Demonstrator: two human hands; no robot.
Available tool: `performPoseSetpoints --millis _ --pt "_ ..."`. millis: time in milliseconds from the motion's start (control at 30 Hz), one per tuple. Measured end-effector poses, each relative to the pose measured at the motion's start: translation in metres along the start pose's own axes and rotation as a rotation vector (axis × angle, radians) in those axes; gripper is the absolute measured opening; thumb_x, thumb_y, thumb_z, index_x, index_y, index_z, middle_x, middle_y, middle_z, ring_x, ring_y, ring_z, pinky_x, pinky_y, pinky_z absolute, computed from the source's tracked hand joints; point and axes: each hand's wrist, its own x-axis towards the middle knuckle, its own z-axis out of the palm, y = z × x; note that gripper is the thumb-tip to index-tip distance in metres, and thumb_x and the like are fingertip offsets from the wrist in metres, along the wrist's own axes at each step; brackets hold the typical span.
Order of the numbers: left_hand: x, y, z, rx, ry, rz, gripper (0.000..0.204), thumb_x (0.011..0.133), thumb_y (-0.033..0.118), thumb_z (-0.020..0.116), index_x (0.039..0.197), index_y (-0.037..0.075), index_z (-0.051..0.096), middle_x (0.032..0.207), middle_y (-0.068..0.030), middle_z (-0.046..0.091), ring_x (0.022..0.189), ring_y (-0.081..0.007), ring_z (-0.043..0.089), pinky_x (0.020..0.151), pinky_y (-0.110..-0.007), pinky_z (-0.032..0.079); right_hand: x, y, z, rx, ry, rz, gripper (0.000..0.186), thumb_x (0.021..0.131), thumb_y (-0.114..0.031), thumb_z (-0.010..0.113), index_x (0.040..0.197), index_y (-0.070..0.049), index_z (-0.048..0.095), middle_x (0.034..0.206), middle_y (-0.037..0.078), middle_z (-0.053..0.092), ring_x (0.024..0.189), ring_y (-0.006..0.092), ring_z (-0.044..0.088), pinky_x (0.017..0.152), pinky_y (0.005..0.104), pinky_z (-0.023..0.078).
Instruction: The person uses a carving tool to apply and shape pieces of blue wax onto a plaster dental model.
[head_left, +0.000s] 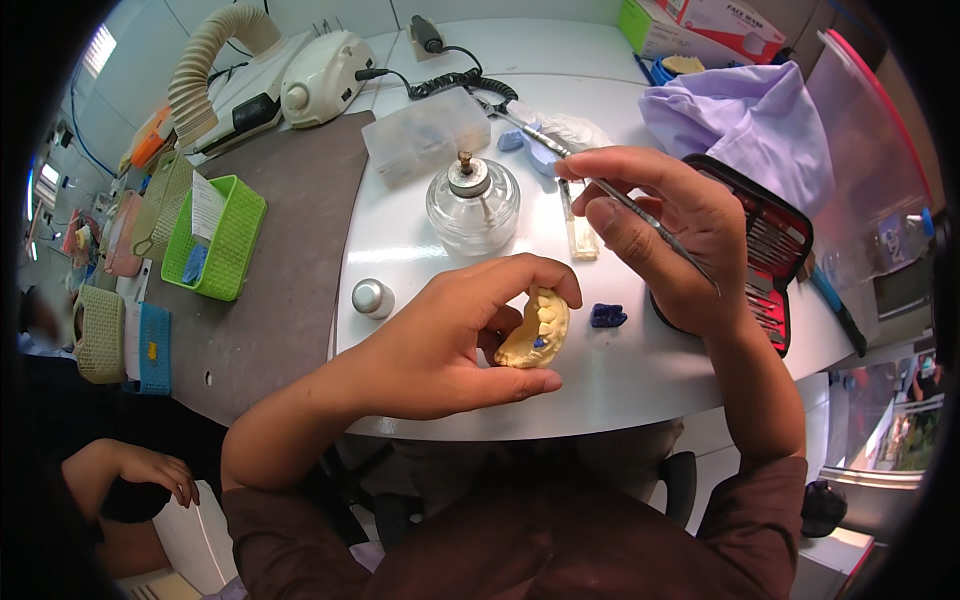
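My left hand [425, 335] is closed round a cream plaster dental cast [546, 318], thumb below and fingers above. One tooth of the cast carries a small dab of blue wax [539, 342]. Higher up and to the right, my right hand [700, 235] grips a thin metal dental carver [545, 142] between thumb and fingers, apart from the cast. One end of the carver points up and left over the table; the other comes out past the palm. A dark blue wax lump [607, 316] lies on the white table [480, 405] right of the cast.
A glass spirit lamp [473, 215] stands behind the cast, with a metal cap [373, 298] to its left. An open tool case [795, 235] lies beyond my right wrist. A green basket [240, 240] sits on a grey mat. Another person's hand [160, 470] is at lower left.
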Motion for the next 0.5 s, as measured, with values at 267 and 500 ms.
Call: performPoseSetpoints --millis 267,500 --pt "0.0015 -0.002 -0.0005 -0.113 0.021 -0.065 0.05 0.082 0.007 0.08 0.122 0.003 0.051 0.118 -0.0078 0.055 0.102 -0.0107 0.058 0.083 -0.026 0.054 -0.0024 0.0125 0.0078 0.027 0.014 -0.032 0.024 0.089 -0.01 0.07 0.113 -0.008 0.072 0.102 0.007 0.074 0.084 0.0137 0.068 0.065 0.0263 0.051" --pt "0.0005 0.0035 -0.0016 -0.11 0.024 -0.1 0.052 0.082 0.008 0.081 0.123 0.002 0.05 0.116 -0.0089 0.059 0.091 -0.0085 0.059 0.075 -0.023 0.053 -0.0022 0.0106 0.0086 0.023 0.008 -0.042 0.024 0.089 -0.008 0.069 0.113 -0.008 0.072 0.099 0.006 0.075 0.081 0.0129 0.068 0.063 0.0267 0.05"
